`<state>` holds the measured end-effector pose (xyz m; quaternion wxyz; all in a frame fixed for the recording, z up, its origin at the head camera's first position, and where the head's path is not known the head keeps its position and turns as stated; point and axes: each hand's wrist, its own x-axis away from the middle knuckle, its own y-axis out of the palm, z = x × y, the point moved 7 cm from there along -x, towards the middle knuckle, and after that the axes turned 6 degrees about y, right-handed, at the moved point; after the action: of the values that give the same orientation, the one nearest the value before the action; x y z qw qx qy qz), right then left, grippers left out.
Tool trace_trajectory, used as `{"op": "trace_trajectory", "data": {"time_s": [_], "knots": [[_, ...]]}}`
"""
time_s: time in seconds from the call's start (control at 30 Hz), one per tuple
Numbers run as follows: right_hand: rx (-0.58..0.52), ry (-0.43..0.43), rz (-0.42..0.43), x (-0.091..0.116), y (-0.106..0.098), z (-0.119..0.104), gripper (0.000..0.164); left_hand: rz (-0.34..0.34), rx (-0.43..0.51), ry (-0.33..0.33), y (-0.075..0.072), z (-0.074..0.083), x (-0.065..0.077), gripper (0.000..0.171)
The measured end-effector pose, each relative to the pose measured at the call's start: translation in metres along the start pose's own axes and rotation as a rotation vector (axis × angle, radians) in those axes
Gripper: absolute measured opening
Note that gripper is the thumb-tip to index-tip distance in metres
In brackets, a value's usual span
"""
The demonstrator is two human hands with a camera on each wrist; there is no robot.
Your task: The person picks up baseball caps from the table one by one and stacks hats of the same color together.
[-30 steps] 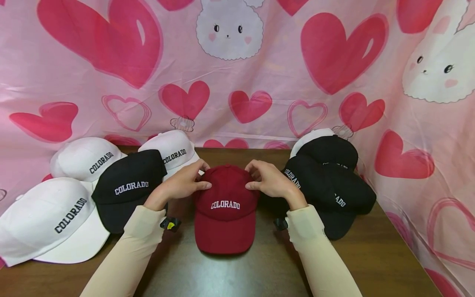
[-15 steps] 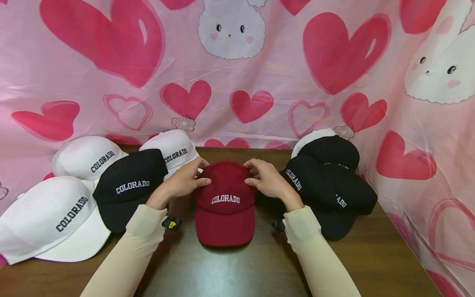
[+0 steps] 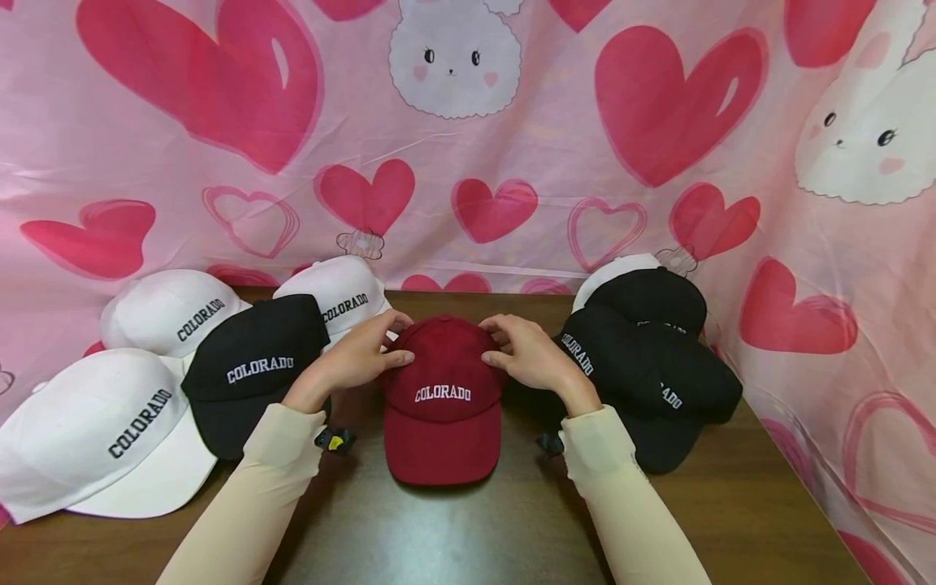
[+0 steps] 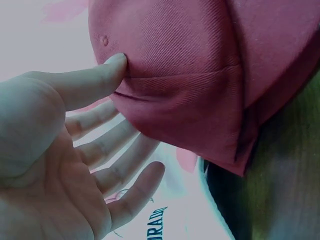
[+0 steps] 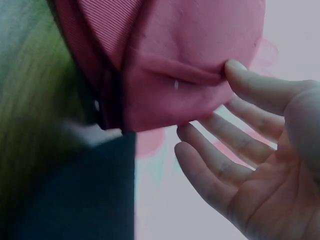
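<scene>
A dark red baseball cap with white COLORADO lettering is at the middle of the table, its brim toward me. My left hand pinches the left side of its crown, thumb outside and fingers behind the edge. On the opposite side my right hand pinches the crown the same way. In the left wrist view the thumb presses the red fabric and the fingertips go behind it. The right wrist view has the thumb denting the cap's side, fingers partly hidden behind the rim.
To the left sit white caps and a black cap. Several black caps overlap at the right, a white cap behind them. The brown table meets a pink heart-printed cloth at the back and right.
The red cap has shifted slightly up and away from me between one second and half a second ago. Both hands keep their hold, and little has moved since.
</scene>
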<state>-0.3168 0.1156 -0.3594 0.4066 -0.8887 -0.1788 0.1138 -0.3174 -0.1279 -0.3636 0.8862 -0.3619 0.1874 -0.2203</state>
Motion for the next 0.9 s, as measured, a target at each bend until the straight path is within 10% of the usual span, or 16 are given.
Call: {"op": "trace_trajectory", "data": {"time_s": [0.4, 0.9], "knots": [[-0.005, 0.029, 0.106, 0.035, -0.072, 0.010, 0.052, 0.050, -0.048, 0.033, -0.010, 0.013, 0.002, 0.049], [0.233, 0.425, 0.232, 0.099, -0.146, 0.072, 0.064, 0.151, -0.098, 0.176, -0.002, 0.070, 0.002, 0.046]]}}
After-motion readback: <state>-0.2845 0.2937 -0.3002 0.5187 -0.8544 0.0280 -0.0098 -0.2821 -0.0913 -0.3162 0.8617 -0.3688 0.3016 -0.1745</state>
